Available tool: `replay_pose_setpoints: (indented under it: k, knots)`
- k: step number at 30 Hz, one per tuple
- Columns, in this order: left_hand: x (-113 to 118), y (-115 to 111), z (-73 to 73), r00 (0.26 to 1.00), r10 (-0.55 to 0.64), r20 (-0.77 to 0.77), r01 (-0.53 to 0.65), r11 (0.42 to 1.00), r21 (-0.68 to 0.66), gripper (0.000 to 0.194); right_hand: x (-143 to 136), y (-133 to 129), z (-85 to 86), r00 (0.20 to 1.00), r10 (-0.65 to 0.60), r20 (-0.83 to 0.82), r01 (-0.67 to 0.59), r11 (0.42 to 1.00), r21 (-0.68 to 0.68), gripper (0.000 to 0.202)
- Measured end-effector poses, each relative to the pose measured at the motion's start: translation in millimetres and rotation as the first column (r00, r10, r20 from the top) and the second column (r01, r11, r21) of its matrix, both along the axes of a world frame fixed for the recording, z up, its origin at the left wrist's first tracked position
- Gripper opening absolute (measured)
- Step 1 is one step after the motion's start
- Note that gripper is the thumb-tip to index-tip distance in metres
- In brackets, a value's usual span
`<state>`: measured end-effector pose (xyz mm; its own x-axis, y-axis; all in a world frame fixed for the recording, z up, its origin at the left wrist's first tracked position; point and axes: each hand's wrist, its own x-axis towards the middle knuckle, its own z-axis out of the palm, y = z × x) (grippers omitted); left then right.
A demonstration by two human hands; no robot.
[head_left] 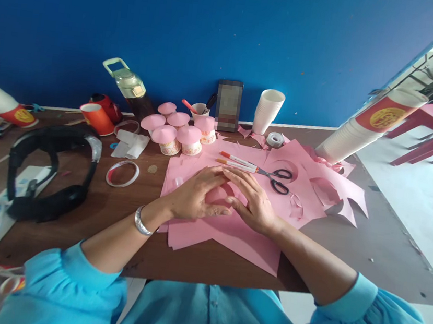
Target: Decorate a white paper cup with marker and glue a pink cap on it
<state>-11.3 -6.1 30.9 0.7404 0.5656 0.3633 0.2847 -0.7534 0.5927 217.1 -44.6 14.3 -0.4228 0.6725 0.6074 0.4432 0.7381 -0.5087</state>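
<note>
Both hands meet over a small pink paper piece [218, 194] on the stacked pink sheets [227, 235]. My left hand [197, 194] curves round its left side, and my right hand [253, 200] curves round its right side, fingertips nearly touching at the top. The piece is partly hidden by the fingers. Just beyond the hands lie two markers [240, 161] and black-handled scissors [277, 179]. Several small patterned cups topped with pink paper cones [189, 135] stand at the back left of the sheets.
Stacked white cups [269, 110], a phone [228, 105] and a bottle [131, 86] stand by the blue wall. Tape rolls [122, 173] and a black headband-like device [51, 173] lie left. Cut pink scraps [327, 189] lie right, near another cup stack [371, 126].
</note>
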Motion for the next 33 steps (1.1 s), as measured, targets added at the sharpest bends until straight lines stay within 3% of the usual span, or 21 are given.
replay_pose_setpoints:
  k: [5, 11, 16, 22, 28, 33]
  knots:
    - [-16, -3, 5.0, 0.997, 0.053, -0.053, -0.05, 0.997, 0.053, 0.101, 0, -3, -0.3, 0.998, -0.033, 0.05, 0.03, 0.998, 0.055, 0.076]
    - [-30, -15, -10.0, 0.99, 0.044, -0.135, -0.026, 0.991, 0.13, 0.099, -6, -7, -3.2, 0.989, 0.003, 0.15, -0.014, 0.997, 0.071, 0.08]
    - [-29, -20, -15.5, 0.983, 0.085, -0.163, -0.06, 0.986, 0.156, 0.09, -5, -6, -5.9, 0.983, 0.008, 0.184, -0.016, 0.999, 0.043, 0.07]
    - [-29, -20, -9.3, 0.972, 0.1, -0.211, -0.088, 0.994, 0.066, 0.084, -6, -7, -10.0, 0.986, 0.015, 0.166, -0.021, 0.999, 0.035, 0.065]
    - [-53, -6, -6.4, 0.962, 0.006, -0.274, -0.035, 0.994, -0.099, 0.117, -5, -7, -5.6, 0.987, -0.003, 0.161, -0.003, 0.999, 0.038, 0.076]
    - [-52, 2, -4.3, 0.929, -0.041, -0.368, -0.069, 0.957, -0.282, 0.122, -4, -7, -7.6, 0.992, -0.01, 0.128, 0.005, 0.999, 0.034, 0.079]
